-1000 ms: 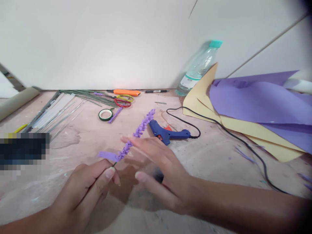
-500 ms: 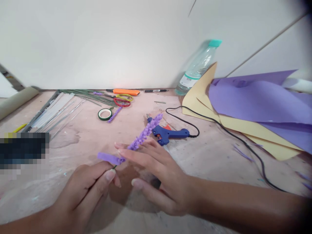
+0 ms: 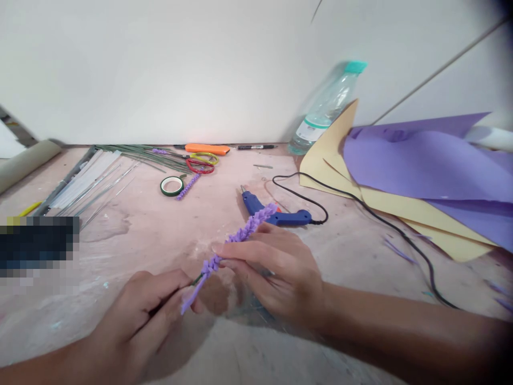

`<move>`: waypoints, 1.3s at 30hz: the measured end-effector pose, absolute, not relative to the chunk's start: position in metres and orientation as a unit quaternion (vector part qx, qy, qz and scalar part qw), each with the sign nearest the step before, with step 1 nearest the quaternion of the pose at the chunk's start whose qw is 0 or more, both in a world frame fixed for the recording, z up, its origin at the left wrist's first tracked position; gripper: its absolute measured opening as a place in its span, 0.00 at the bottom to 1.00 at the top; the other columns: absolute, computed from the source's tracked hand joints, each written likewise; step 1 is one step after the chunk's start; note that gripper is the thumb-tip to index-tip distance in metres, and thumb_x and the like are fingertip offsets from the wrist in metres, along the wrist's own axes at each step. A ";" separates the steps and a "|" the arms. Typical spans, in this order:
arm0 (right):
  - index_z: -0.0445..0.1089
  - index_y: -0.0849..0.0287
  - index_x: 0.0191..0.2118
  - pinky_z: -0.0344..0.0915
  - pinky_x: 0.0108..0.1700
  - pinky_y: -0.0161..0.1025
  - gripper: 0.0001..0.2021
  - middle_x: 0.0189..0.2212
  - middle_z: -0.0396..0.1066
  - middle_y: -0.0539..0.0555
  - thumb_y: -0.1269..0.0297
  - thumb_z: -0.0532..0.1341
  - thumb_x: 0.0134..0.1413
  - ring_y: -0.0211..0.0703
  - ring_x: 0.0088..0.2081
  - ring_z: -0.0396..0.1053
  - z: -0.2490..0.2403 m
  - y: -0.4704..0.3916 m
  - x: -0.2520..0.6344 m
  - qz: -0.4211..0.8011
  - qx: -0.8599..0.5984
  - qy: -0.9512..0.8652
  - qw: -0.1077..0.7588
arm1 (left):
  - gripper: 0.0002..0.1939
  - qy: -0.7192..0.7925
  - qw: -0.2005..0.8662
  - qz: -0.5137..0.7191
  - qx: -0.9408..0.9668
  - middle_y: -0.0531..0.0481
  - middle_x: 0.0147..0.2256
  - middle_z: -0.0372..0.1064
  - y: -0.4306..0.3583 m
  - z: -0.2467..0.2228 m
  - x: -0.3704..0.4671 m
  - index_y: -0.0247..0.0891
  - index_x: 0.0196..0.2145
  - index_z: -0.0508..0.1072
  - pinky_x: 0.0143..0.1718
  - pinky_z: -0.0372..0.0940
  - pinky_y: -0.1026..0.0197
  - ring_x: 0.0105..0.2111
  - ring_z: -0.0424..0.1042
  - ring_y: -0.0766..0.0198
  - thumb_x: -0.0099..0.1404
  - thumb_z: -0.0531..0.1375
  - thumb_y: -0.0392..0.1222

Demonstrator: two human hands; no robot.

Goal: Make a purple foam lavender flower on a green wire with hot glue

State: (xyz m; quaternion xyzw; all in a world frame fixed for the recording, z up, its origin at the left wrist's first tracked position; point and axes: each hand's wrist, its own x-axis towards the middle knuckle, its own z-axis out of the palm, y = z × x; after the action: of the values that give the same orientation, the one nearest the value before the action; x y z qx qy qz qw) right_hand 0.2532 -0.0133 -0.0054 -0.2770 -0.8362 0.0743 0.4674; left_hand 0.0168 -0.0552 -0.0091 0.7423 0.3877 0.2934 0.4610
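Note:
A purple artificial flower spike [image 3: 244, 232], wound with small frilled loops, slants up to the right between my hands. My left hand [image 3: 138, 313] is closed in a pinch on its thin green stem [image 3: 197, 279]. A loose purple strip [image 3: 193, 298] hangs from the spike's lower end, across the left fingertips. My right hand [image 3: 284, 270] is closed around the spike's lower middle, index finger and thumb together on it. Just beyond the spike's tip lies a blue glue gun [image 3: 294, 217], partly covered by the spike.
Behind lie green tape [image 3: 161, 187], a short purple spike [image 3: 188, 187], scissors [image 3: 202, 170], an orange cutter [image 3: 207, 149], a pen [image 3: 256, 147] and green stems [image 3: 132, 152]. White sticks [image 3: 82, 184] lie left. A bottle [image 3: 320, 120], yellow sheets [image 3: 441, 230], purple sheets [image 3: 420, 166] and a black cord [image 3: 396, 235] lie right.
My right hand has closed from spread fingers onto the spike. The spike has shifted right and tilted lower. Its loose strip has swung from pointing left to hanging down.

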 end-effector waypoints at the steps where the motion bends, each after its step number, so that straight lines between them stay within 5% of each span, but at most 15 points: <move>1: 0.75 0.58 0.43 0.65 0.36 0.35 0.06 0.28 0.81 0.48 0.75 0.65 0.63 0.34 0.26 0.75 -0.005 -0.013 0.255 0.069 -0.268 -0.840 0.467 | 0.24 0.387 0.481 0.290 0.732 0.58 0.17 0.59 -0.056 -0.010 0.016 0.39 0.26 0.67 0.19 0.53 0.69 0.17 0.59 0.72 0.78 0.50 0.53; 8: 0.73 0.59 0.42 0.67 0.37 0.37 0.10 0.27 0.79 0.49 0.80 0.62 0.59 0.36 0.28 0.76 -0.006 -0.012 0.261 0.054 -0.218 -0.863 0.453 | 0.24 0.379 0.664 0.262 0.589 0.58 0.16 0.57 -0.061 -0.021 0.016 0.39 0.30 0.71 0.17 0.47 0.69 0.16 0.53 0.72 0.76 0.53 0.59; 15: 0.68 0.55 0.47 0.68 0.32 0.38 0.14 0.30 0.76 0.48 0.77 0.63 0.58 0.36 0.27 0.70 -0.005 -0.014 0.255 0.131 -0.242 -0.822 0.499 | 0.26 0.441 0.674 0.251 0.537 0.58 0.15 0.59 -0.059 -0.016 0.016 0.38 0.29 0.73 0.18 0.48 0.69 0.15 0.53 0.73 0.74 0.55 0.62; 20: 0.66 0.48 0.59 0.67 0.49 0.51 0.21 0.49 0.67 0.56 0.70 0.61 0.62 0.52 0.51 0.65 -0.003 -0.008 0.258 0.121 -0.375 -0.750 0.531 | 0.29 0.443 0.691 0.230 0.523 0.58 0.14 0.58 -0.056 -0.011 0.017 0.38 0.29 0.73 0.16 0.47 0.68 0.14 0.51 0.72 0.73 0.53 0.66; 23: 0.66 0.48 0.60 0.65 0.52 0.50 0.18 0.52 0.66 0.55 0.65 0.58 0.67 0.50 0.52 0.65 -0.001 0.001 0.259 0.224 -0.392 -0.743 0.494 | 0.28 0.412 0.709 0.211 0.532 0.58 0.13 0.59 -0.052 -0.010 0.014 0.37 0.30 0.74 0.17 0.47 0.68 0.14 0.52 0.72 0.74 0.52 0.63; 27: 0.72 0.54 0.49 0.67 0.46 0.43 0.08 0.45 0.70 0.53 0.65 0.59 0.68 0.44 0.45 0.69 0.001 0.013 0.260 0.301 -0.401 -0.739 0.449 | 0.28 0.364 0.716 0.162 0.574 0.56 0.17 0.62 -0.044 -0.007 0.009 0.36 0.32 0.75 0.17 0.50 0.67 0.15 0.55 0.71 0.77 0.49 0.60; 30: 0.73 0.56 0.42 0.68 0.43 0.40 0.04 0.40 0.74 0.52 0.68 0.60 0.66 0.42 0.42 0.71 0.000 0.018 0.260 0.351 -0.400 -0.742 0.408 | 0.27 0.338 0.596 0.144 0.714 0.55 0.21 0.64 -0.036 -0.007 0.008 0.37 0.32 0.74 0.22 0.55 0.65 0.19 0.61 0.69 0.80 0.46 0.54; 35: 0.74 0.59 0.41 0.69 0.39 0.39 0.08 0.40 0.75 0.53 0.75 0.58 0.64 0.42 0.40 0.73 -0.001 0.022 0.255 0.331 -0.359 -0.809 0.327 | 0.16 0.267 0.188 0.188 0.926 0.53 0.24 0.68 -0.024 -0.012 0.005 0.38 0.30 0.69 0.26 0.52 0.59 0.22 0.62 0.66 0.77 0.51 0.41; 39: 0.73 0.57 0.43 0.66 0.55 0.52 0.09 0.51 0.76 0.58 0.75 0.58 0.65 0.51 0.54 0.70 0.005 0.028 0.251 0.153 -0.301 -0.896 0.290 | 0.09 0.232 0.143 0.184 0.944 0.50 0.31 0.74 -0.021 -0.015 0.004 0.39 0.38 0.71 0.28 0.60 0.60 0.27 0.71 0.62 0.74 0.52 0.38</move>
State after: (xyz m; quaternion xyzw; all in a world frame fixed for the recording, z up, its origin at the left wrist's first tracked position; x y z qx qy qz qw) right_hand 0.2512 0.0281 0.0051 -0.3006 -0.8956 0.1527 0.2903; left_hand 0.0043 -0.0214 -0.0147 0.9443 0.2324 0.1839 0.1429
